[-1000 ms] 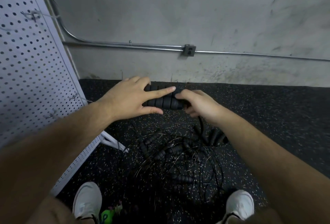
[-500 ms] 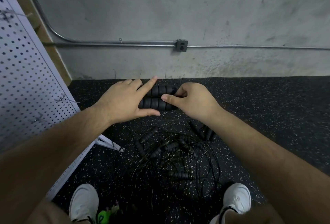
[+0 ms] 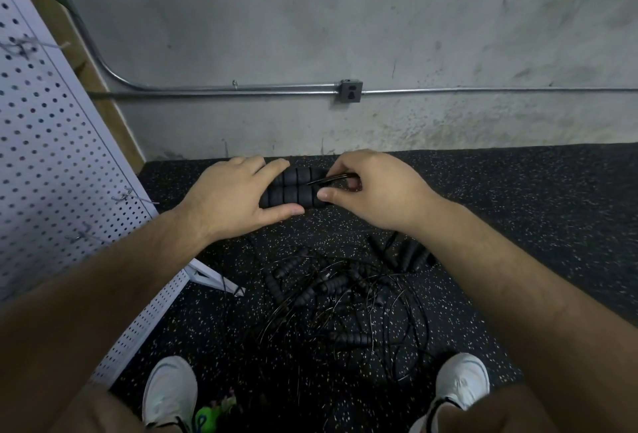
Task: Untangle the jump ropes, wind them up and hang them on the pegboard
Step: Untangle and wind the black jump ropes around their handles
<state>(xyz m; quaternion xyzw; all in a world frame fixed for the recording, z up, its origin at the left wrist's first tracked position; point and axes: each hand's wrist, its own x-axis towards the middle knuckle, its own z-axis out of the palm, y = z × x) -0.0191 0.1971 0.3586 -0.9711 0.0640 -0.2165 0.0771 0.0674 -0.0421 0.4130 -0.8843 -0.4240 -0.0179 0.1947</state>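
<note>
Head view: handles (image 3: 293, 187) held side by side above floor (image 3: 518, 225), gripped by left hand (image 3: 234, 197); cord (image 3: 328, 178) pinched at handle ends by fingers of right hand (image 3: 376, 191). Winding judged barely begun. Unsorted tangle (image 3: 345, 294) lying on floor near shoes (image 3: 171, 391). No rope seen hung on pegboard (image 3: 51, 156).

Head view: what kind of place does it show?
Probably a gym storage corner: speckled rubber floor, bare concrete wall with exposed metal conduit, and a white pegboard beside tangled jump ropes.
</note>
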